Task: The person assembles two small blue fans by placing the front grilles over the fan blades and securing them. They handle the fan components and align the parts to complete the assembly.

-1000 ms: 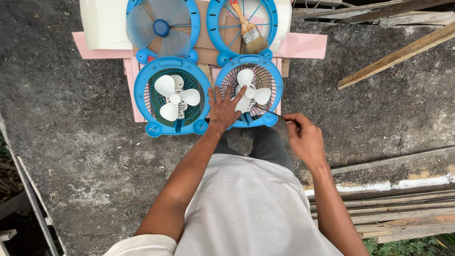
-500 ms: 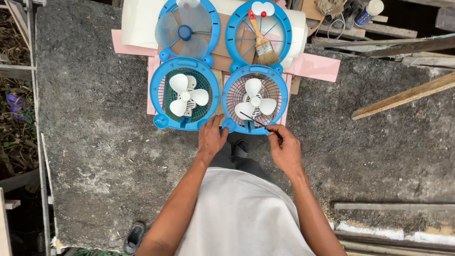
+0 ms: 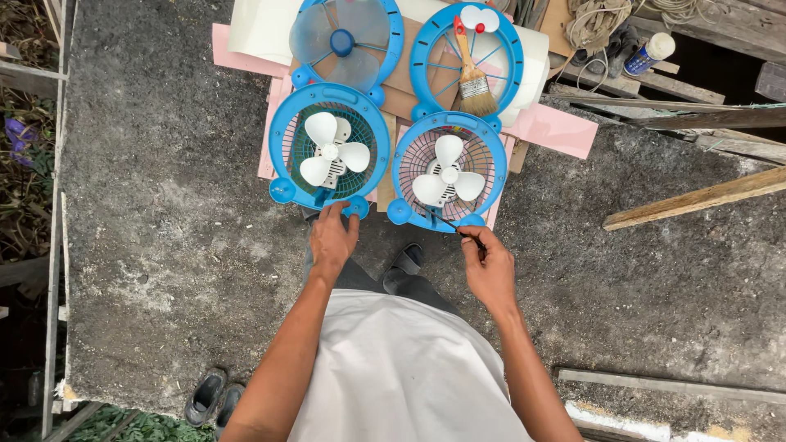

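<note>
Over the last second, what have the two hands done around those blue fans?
The left hand came off the right blue round fan with white blades, where it lay a second ago, and now touches the bottom edge of the left blue round fan with white blades. The right hand still holds the thin dark tool, its tip at the right fan's lower rim. Both fans, the two blue grilles and the paintbrush stayed put.

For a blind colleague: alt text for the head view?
The left hand touches a blue fan while the right hand holds a thin tool to a second fan, on concrete ground.
</note>
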